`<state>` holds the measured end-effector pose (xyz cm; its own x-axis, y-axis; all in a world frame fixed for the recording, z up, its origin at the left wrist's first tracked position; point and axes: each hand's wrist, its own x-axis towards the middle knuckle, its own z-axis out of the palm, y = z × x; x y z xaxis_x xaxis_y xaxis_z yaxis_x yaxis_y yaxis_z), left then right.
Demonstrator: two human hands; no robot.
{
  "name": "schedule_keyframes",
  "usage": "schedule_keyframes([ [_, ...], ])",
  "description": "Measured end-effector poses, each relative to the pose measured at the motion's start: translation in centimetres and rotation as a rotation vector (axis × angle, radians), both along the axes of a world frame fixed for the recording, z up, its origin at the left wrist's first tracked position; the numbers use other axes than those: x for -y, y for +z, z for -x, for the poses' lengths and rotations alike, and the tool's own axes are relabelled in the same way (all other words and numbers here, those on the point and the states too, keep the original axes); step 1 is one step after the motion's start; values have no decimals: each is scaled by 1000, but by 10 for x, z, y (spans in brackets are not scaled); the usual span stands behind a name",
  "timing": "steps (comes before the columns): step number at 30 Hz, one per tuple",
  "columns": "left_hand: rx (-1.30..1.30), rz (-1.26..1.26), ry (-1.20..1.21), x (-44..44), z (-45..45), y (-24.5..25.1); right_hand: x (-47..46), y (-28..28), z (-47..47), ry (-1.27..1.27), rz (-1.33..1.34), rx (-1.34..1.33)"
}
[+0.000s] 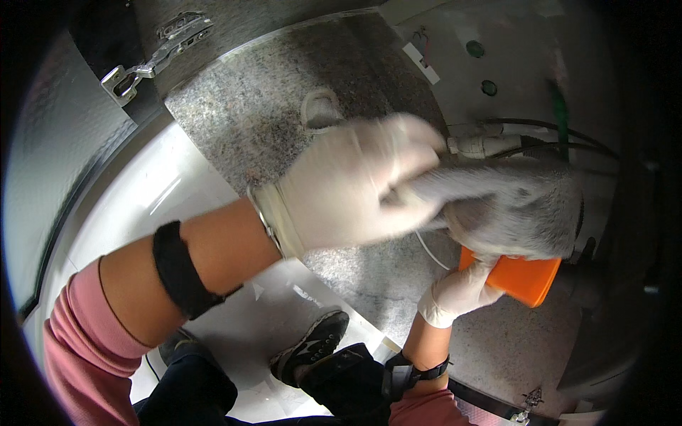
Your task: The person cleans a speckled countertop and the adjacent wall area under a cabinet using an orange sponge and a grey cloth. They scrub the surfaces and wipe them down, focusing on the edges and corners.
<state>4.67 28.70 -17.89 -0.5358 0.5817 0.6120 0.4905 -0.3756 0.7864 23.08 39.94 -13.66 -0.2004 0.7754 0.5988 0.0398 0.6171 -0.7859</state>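
My left hand, in a white glove and blurred, reaches over the stone cabinet floor with its fingers closed on one end of a grey cloth. The rest of the cloth spreads to the right, over the upper part of an orange plastic object, whose kind I cannot tell. My right hand, also gloved, grips the near left edge of that orange object from below the cloth. Part of its fingers is hidden behind the orange piece and the cloth.
A speckled stone cabinet floor carries a small whitish ring-shaped thing. Behind the cloth run a pale pipe fitting and dark hoses. A metal hinge sticks out at upper left; another hinge is at lower right. Below are my shoes.
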Motion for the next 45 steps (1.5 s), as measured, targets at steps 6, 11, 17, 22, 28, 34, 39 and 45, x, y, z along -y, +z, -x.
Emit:
schedule_keyframes([
  [6,-345,272,100,-4,-75,20,21,-25,-7,472,706,-330],
  [11,-496,419,-89,9,-77,10,34,-23,-3,492,957,-351],
  [17,-284,563,-281,32,-2,-17,-25,3,38,207,661,166],
  [22,-589,879,355,37,65,-71,-124,-23,48,234,-266,754],
  [28,-552,898,532,30,77,-110,-177,-43,100,98,-762,1282],
  [34,-612,1044,549,25,74,-103,-201,-99,148,165,-799,1538],
  [39,-587,1045,520,24,76,-102,-230,-119,215,154,-816,1367],
  [45,-518,1041,490,28,80,-102,-264,-132,238,166,-641,1295],
])
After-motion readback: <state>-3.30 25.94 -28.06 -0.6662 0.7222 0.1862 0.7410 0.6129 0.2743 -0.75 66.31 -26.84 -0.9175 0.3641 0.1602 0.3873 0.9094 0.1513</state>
